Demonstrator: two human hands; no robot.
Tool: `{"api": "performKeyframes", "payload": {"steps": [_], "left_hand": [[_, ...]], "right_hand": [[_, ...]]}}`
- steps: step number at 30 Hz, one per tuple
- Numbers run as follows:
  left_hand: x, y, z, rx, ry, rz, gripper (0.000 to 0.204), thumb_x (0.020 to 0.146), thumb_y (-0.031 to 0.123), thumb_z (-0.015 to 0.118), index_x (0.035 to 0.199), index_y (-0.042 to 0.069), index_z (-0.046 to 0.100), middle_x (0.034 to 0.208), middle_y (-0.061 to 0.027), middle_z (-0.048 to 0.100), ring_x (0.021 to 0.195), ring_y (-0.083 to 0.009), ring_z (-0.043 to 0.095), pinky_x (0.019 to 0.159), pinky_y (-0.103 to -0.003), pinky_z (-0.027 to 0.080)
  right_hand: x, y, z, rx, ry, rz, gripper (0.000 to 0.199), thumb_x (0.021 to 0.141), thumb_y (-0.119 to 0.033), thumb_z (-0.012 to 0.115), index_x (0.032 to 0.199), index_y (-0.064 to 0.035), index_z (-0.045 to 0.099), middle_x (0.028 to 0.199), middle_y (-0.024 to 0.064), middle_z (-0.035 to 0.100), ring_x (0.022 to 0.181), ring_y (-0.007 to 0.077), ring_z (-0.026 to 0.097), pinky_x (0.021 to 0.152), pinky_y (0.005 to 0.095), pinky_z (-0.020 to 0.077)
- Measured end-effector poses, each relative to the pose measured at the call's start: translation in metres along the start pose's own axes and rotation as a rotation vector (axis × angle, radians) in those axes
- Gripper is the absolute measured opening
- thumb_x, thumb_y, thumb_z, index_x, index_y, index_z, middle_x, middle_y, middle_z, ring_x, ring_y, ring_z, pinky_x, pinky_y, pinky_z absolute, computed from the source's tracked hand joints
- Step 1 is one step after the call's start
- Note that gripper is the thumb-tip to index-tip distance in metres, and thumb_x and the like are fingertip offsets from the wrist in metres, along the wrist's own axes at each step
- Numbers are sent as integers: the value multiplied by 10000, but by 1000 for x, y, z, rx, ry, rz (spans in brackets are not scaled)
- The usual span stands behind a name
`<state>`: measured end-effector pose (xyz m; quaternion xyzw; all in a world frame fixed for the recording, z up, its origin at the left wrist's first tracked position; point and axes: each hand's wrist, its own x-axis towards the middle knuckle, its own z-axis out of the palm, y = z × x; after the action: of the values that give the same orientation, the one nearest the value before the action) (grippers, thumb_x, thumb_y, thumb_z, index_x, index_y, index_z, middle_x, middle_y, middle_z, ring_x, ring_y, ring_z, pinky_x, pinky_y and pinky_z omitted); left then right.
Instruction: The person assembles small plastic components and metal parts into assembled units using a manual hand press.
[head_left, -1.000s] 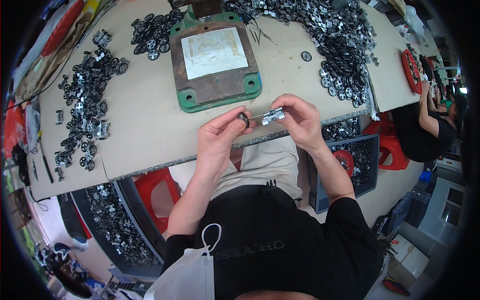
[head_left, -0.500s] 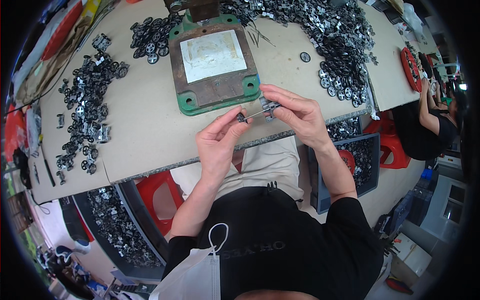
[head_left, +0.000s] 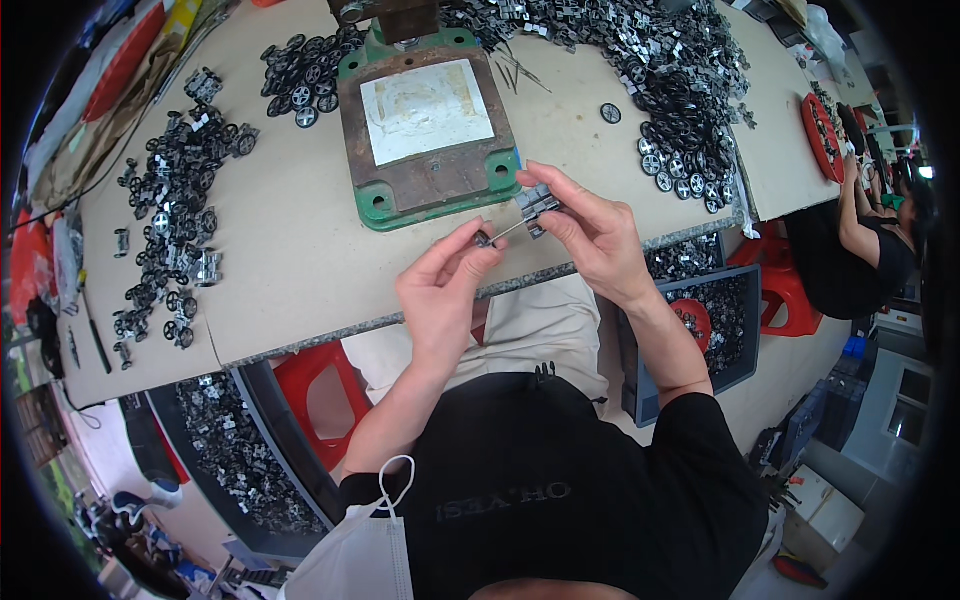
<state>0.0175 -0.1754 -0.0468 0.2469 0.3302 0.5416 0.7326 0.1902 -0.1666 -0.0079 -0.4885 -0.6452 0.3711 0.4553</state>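
Over the near edge of the table (head_left: 290, 250), the left hand (head_left: 440, 285) is pinching a small black wheel (head_left: 482, 239) between thumb and fingers, while the right hand (head_left: 602, 240) is clamping a gray blocky part (head_left: 537, 203) the same way. The two hands are staying clear of each other, and a thin metal rod (head_left: 511, 231) is spanning the gap, running from the wheel up to the gray part; how deep its ends are sitting is too small to tell.

Just beyond the fingers, a green-and-brown press base (head_left: 435, 185) is standing on the table, with a white sheet (head_left: 428, 112) covering its middle. Beside its far right corner, several loose rods (head_left: 515, 70) are lying, and one lone wheel (head_left: 610, 114) is resting near a big heap of wheels and gray parts (head_left: 685, 125). Left of the base, a smaller pile of wheels (head_left: 300, 80) is lying, and farther left, wheeled assemblies (head_left: 175, 225) are forming a long row.

Below the table, a gray bin (head_left: 640, 375) on the right is holding more parts and a red dish (head_left: 692, 320). At far right, a co-worker (head_left: 888, 258) is sitting near a red tray (head_left: 820, 140).
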Motion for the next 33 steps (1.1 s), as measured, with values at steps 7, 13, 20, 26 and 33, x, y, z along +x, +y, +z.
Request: {"api": "performKeyframes", "payload": {"steps": [7,13,20,26,33], "left_hand": [[-2,1,5,290,-7,118,291,793,-49,619,1082,-24,598,980,-116,629,801,-119,612,725,-233,504],[1,-4,1,185,1,-19,297,822,1,610,1115,-24,573,980,-104,637,839,-99,599,726,-227,500],[6,-6,5,-117,-159,-96,283,894,86,515,1158,-16,520,1078,-149,595,986,-243,594,870,-362,505],[9,-3,-3,-187,-156,-211,260,896,73,511,1143,-7,525,1088,-154,586,1003,-287,583,858,-354,507],[10,-2,-8,-146,-137,-216,302,900,128,513,1161,-22,495,1075,-159,591,1027,-291,574,880,-352,496]], "right_hand": [[-5,4,10,31,-78,-17,435,814,42,532,1242,-9,477,1112,164,597,1010,207,586,825,292,470],[-8,3,24,552,79,169,614,815,45,569,1357,-3,283,1149,143,571,996,134,549,863,261,434],[-3,6,5,352,61,170,519,786,-5,630,1260,-11,421,952,80,628,863,98,565,797,236,439],[52,55,-85,-793,278,64,205,826,-82,565,1012,-14,617,932,88,608,834,213,590,763,270,469],[57,57,-79,-879,177,139,151,761,-69,597,889,6,623,940,146,585,919,317,564,758,406,469]]}}
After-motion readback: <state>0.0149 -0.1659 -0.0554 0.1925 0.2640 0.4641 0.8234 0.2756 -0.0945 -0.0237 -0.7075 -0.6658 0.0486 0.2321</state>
